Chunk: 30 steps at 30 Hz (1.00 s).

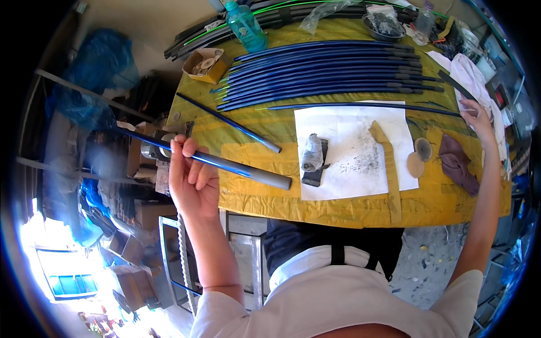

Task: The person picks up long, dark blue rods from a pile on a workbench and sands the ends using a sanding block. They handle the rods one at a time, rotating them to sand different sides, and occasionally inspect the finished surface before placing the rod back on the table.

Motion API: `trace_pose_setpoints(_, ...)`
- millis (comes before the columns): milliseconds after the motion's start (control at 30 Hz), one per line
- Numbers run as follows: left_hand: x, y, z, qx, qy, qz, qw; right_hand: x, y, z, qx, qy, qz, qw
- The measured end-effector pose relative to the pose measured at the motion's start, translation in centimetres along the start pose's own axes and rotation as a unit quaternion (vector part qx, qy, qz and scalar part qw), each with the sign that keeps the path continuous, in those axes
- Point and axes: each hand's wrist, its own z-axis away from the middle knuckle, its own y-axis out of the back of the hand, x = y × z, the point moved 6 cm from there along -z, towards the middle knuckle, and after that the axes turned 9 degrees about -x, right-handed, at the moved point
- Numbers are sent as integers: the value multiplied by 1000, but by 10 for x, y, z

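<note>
My left hand (194,177) pinches a glossy blue tapered rod (225,163) between thumb and fingers. Its thicker grey end points right over the table's front edge; the thin end runs left past the table. Far to the right, my right hand (479,123) has its fingers closed round the end of a slim blue rod (360,105) lying across the table. A dark flat strip (457,84) sits just beyond those fingers. Between the hands lies a white paper sheet (349,127) with dark dust, a grey wrapped block (311,155) and a tan strip (389,169).
Several blue rods (321,73) lie in a row on the yellow-covered table (253,197). Another short blue rod (231,124) lies at the left. Round discs (422,149) and a brown cloth (455,160) sit right. A teal bottle (246,28) and small box (205,65) stand behind.
</note>
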Motion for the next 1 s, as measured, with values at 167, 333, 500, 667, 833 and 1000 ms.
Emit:
trace_pose_setpoints(167,-29,7,7,38,7,27,999,-8,20,-5,112,96,-10,989)
trace_pose_setpoints(333,-56,4,15,76,5,19,997,-166,-107,55,-66,149,-252,954)
trace_pose_setpoints(500,-104,-16,29,98,47,-99,989,-246,-228,134,-272,235,-279,890)
trace_pose_setpoints(667,-92,6,34,158,65,-89,981,-215,-230,140,-195,218,-112,950)
trace_pose_setpoints(833,-97,29,49,196,79,-95,973,-245,-241,162,-255,267,-245,897)
trace_pose_setpoints(1000,-106,18,49,199,75,-74,974,-222,-240,161,-58,162,-223,960)
